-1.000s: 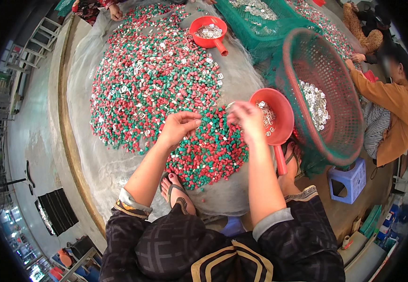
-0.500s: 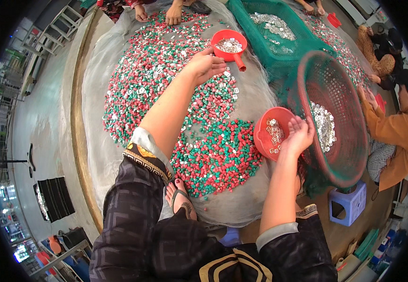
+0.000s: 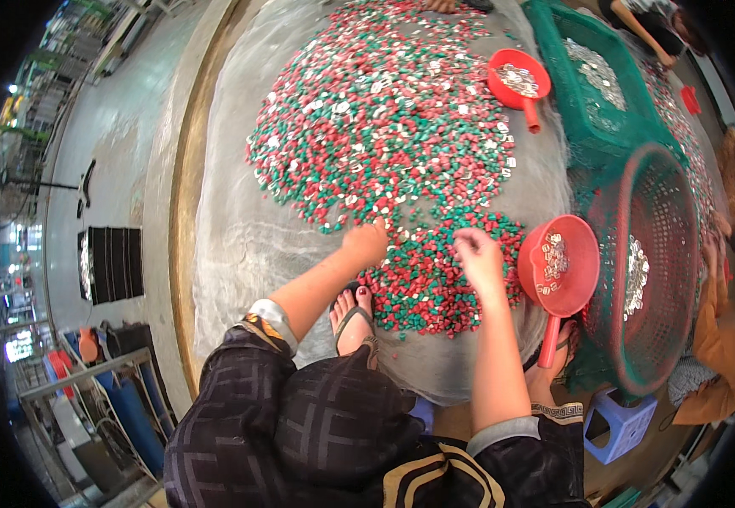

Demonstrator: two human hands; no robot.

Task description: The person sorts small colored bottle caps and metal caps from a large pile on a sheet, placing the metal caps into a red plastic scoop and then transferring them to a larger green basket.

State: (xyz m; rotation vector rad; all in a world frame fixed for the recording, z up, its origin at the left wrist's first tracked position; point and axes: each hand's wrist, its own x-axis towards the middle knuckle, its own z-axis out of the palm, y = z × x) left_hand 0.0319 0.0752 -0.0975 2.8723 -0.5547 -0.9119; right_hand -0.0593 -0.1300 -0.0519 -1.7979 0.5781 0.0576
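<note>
A broad pile of small red and green stones (image 3: 435,296) mixed with flat, pale metal pieces (image 3: 382,85) lies on a netting-covered surface. My left hand (image 3: 366,244) is at the narrow part between the pile's far and near portions, fingers closed together; anything in them is hidden. Over the near portion hovers my right hand (image 3: 479,258), its fingers curled into a pinch whose contents are too small to make out. Beside it, on the right, a red long-handled scoop (image 3: 583,284) holds several metal pieces. Another red scoop (image 3: 532,100), also with metal pieces inside, stands by the pile's far right edge.
A green rectangular basket (image 3: 566,93) with metal pieces stands far right. Nearer, a large round red mesh basket (image 3: 630,169) tilts over green netting. A blue plastic stool (image 3: 617,427) is below it. Other people work at the far edge and right side. A concrete ledge (image 3: 183,195) runs along the left.
My left hand has come back from the far scoop, and my right hand has left the near scoop; both are now at the pile. The whole scene has shifted rightward in view.
</note>
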